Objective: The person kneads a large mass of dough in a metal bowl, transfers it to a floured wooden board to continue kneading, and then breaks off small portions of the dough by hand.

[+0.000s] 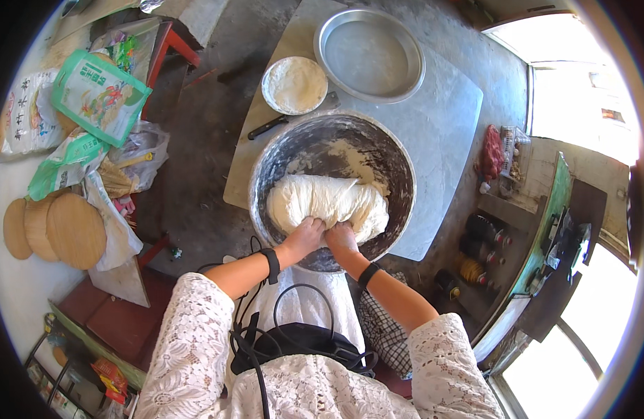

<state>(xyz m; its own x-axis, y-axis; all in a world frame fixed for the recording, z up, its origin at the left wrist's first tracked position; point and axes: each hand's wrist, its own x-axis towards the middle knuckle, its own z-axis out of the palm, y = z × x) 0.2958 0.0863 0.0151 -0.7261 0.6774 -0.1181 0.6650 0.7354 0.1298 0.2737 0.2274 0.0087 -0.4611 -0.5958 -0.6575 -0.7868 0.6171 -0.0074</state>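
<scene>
A large, thick roll of pale dough (pixel 322 201) lies crosswise in a wide, deep basin (pixel 406 209) whose dark inner wall is streaked with flour. My left hand (pixel 305 238) grips the dough's near edge with curled fingers. Close beside it, my right hand (pixel 341 240) grips the same edge, its fingertips sunk out of sight in the dough. Loose flour (pixel 351 157) clings to the far inside wall. Beyond the basin stands a white bowl of flour (pixel 295 85). A knife with a black handle (pixel 268 127) lies between bowl and basin, its blade partly hidden.
A round metal pan (pixel 372 55) stands on the grey tabletop (pixel 447 120) at the far side. Plastic food bags (pixel 99 99) and round wooden boards (pixel 76 230) are on the left. Bottles (pixel 484 230) stand low on the right. Black cables (pixel 248 340) hang at my waist.
</scene>
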